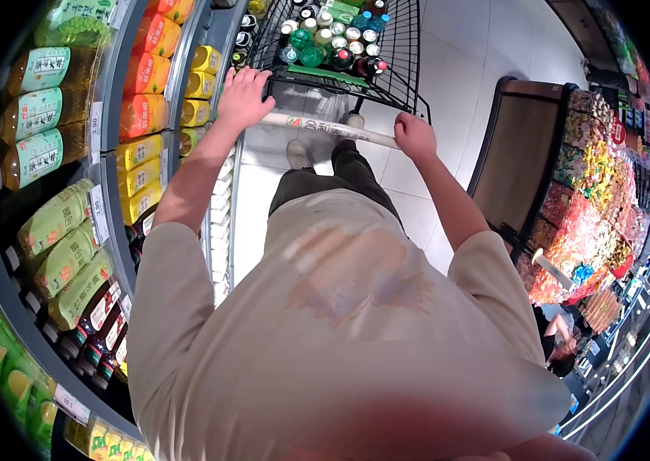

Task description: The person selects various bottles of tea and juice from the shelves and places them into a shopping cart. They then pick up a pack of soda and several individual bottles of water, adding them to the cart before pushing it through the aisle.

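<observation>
A black wire shopping cart [404,77] stands in front of me, with a pale printed handle [325,127] across its near side. At the handle's right end my right hand [415,137] is closed around the bar. My left hand [243,97] is at the handle's left end, its fingers stretched out and apart, beside the shelf edge. Whether its palm rests on the bar cannot be made out. Inside the cart are several bottles [312,56] with green, white, blue and dark caps, seen from above.
Close on my left runs a shelf of drinks: tea bottles [38,111], orange packs [148,73], yellow packs [140,178] and pale green bottles [64,257]. Price tags [96,123] line its edges. To the right stands a brown-panelled display [520,146] with packaged sweets [590,223]. Pale floor tiles [455,69] lie between.
</observation>
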`<move>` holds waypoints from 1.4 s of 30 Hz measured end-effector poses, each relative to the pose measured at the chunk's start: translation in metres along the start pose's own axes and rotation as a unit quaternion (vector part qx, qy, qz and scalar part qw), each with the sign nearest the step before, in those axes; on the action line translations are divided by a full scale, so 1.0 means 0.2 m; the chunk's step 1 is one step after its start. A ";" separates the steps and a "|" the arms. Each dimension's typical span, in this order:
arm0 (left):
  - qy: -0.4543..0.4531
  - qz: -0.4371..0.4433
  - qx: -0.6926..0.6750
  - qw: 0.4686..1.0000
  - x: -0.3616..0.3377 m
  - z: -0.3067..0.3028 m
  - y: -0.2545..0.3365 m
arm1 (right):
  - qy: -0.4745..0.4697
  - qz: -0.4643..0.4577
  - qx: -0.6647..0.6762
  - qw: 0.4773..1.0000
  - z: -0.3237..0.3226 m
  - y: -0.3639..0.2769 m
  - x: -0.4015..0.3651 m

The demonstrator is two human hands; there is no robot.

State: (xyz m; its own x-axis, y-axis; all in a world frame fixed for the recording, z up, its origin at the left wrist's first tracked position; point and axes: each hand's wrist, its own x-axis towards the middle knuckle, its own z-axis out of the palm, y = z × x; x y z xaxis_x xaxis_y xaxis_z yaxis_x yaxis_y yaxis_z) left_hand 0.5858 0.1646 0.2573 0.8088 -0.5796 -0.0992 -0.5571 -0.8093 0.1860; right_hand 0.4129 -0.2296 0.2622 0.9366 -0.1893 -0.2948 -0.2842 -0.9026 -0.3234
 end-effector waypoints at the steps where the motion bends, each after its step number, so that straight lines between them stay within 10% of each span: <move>1: 0.003 0.001 -0.002 1.000 -0.01 0.00 0.00 | -0.008 0.001 -0.002 1.000 0.00 -0.01 -0.01; 42: -0.078 -0.021 -0.030 0.996 0.11 -0.15 0.15 | -0.455 -0.062 0.210 0.863 0.16 0.22 0.20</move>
State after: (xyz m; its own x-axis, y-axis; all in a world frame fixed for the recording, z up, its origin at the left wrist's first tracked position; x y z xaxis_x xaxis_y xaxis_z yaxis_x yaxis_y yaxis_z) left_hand 0.5919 0.1301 0.2908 0.7896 -0.5563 -0.2590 -0.5064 -0.8291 0.2369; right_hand 0.4315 -0.2657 0.2075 0.4701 0.4536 -0.7571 -0.4223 -0.6377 -0.6442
